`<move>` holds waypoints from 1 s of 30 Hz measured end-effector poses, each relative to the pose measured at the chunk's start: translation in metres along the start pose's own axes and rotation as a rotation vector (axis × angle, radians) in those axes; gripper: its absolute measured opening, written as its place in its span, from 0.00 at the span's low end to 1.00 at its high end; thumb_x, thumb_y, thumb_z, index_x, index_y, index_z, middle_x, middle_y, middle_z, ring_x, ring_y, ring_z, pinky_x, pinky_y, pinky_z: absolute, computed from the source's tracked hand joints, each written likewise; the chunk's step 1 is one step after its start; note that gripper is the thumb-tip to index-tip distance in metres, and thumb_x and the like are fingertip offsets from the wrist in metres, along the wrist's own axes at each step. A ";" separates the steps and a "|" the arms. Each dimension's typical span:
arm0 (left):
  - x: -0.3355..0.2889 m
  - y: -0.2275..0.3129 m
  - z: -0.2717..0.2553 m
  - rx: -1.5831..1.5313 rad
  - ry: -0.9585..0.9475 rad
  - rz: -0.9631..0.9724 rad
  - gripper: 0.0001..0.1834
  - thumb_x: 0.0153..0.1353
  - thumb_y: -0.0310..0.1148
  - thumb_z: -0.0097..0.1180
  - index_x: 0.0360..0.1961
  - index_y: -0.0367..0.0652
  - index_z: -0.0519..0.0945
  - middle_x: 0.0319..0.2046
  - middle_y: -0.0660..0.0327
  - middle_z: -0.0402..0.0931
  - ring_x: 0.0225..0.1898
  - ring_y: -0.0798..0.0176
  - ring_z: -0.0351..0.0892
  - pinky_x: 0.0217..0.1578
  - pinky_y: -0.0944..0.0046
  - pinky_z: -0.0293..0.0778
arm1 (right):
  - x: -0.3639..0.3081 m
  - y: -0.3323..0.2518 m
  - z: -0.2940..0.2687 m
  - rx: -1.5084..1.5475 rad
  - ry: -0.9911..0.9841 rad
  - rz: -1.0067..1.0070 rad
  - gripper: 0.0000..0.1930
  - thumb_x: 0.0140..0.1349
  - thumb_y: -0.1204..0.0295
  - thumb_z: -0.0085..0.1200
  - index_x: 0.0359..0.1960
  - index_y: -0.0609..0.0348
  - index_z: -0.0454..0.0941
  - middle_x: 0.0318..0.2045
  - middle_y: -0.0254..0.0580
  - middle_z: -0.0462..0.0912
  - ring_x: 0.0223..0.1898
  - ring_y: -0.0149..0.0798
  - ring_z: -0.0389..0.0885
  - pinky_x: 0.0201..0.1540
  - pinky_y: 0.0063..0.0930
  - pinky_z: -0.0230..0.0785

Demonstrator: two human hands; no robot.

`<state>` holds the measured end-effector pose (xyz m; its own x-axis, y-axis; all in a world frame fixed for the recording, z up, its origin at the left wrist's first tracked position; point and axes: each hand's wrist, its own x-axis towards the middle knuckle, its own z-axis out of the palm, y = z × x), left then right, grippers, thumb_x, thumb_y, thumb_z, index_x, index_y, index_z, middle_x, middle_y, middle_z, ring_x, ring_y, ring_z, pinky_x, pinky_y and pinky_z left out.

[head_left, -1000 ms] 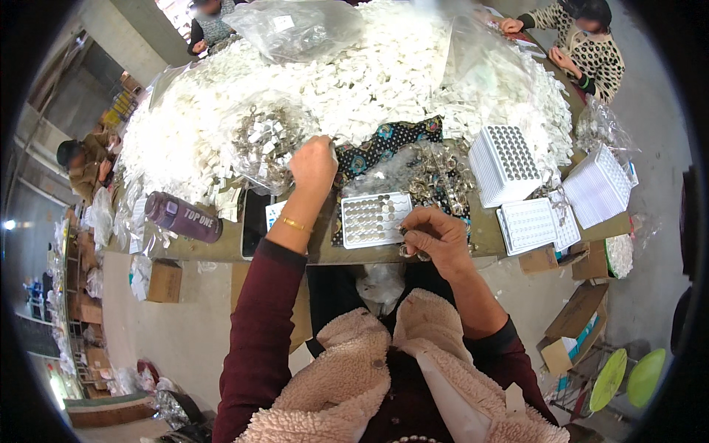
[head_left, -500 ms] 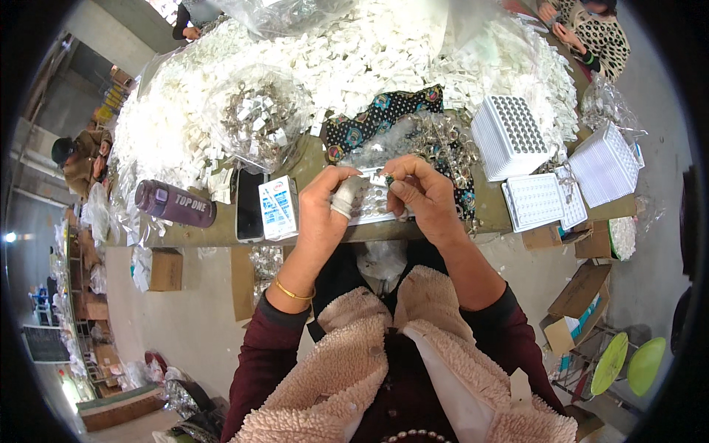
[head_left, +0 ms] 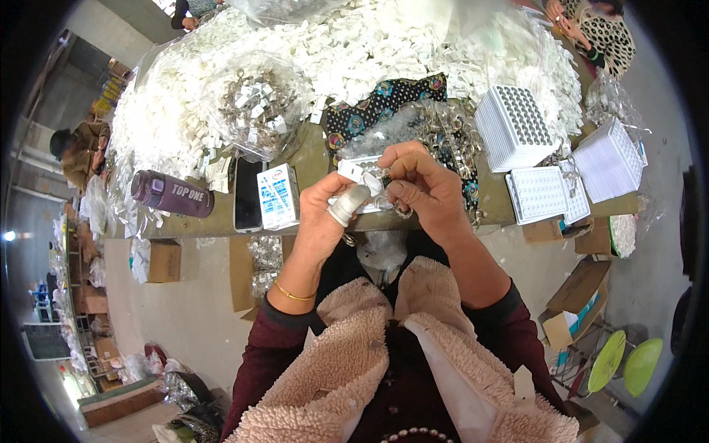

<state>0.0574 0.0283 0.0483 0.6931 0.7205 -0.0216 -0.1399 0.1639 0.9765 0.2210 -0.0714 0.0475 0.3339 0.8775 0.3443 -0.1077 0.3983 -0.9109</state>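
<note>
My left hand [head_left: 325, 203] pinches a small white tag [head_left: 350, 170] between thumb and fingers. A whitish cover wraps the thumb. Close on the right, my right hand [head_left: 432, 192] has its fingers curled in and thumb bent; a bit of metal shows below them, but what they hold is too small to make out. Under both hands lies a white moulded tray [head_left: 378, 206], mostly hidden. Just beyond it, a heap of small metal rings and clasps [head_left: 443, 133] rests on a black patterned cloth [head_left: 388, 96].
White tags [head_left: 354, 52] cover the far table. On the left are a clear bag of metal pieces [head_left: 258, 111], a purple bottle [head_left: 171, 193], a phone [head_left: 248, 193] and a blue-white carton [head_left: 278, 196]. Stacked trays [head_left: 515, 127] stand right. Other people work around the table.
My hands have moved slightly apart. The white tag now stays in my left hand, while my right fingers have lifted and curled away from it.
</note>
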 end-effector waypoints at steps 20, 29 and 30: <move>-0.004 -0.010 0.009 0.408 0.080 0.339 0.07 0.59 0.24 0.65 0.39 0.37 0.82 0.31 0.67 0.80 0.33 0.75 0.74 0.36 0.71 0.73 | -0.011 0.013 0.000 0.017 0.066 0.114 0.04 0.58 0.78 0.64 0.35 0.64 0.84 0.46 0.37 0.82 0.42 0.27 0.78 0.46 0.21 0.71; 0.000 -0.004 0.007 0.660 -0.030 0.534 0.10 0.57 0.22 0.63 0.42 0.36 0.81 0.28 0.63 0.77 0.28 0.71 0.74 0.31 0.71 0.71 | -0.008 0.009 -0.002 -0.515 -0.023 -0.218 0.07 0.57 0.81 0.62 0.37 0.63 0.84 0.47 0.40 0.83 0.48 0.35 0.79 0.50 0.28 0.72; 0.000 -0.003 0.008 0.664 -0.032 0.541 0.10 0.58 0.22 0.63 0.42 0.37 0.81 0.28 0.64 0.78 0.27 0.72 0.73 0.29 0.71 0.70 | -0.007 0.006 0.000 -0.500 -0.006 -0.222 0.07 0.56 0.81 0.62 0.37 0.63 0.84 0.47 0.40 0.83 0.48 0.35 0.79 0.50 0.28 0.72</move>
<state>0.0633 0.0222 0.0466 0.6711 0.5651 0.4798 -0.0211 -0.6324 0.7743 0.2180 -0.0753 0.0391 0.2925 0.7889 0.5405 0.4236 0.3998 -0.8128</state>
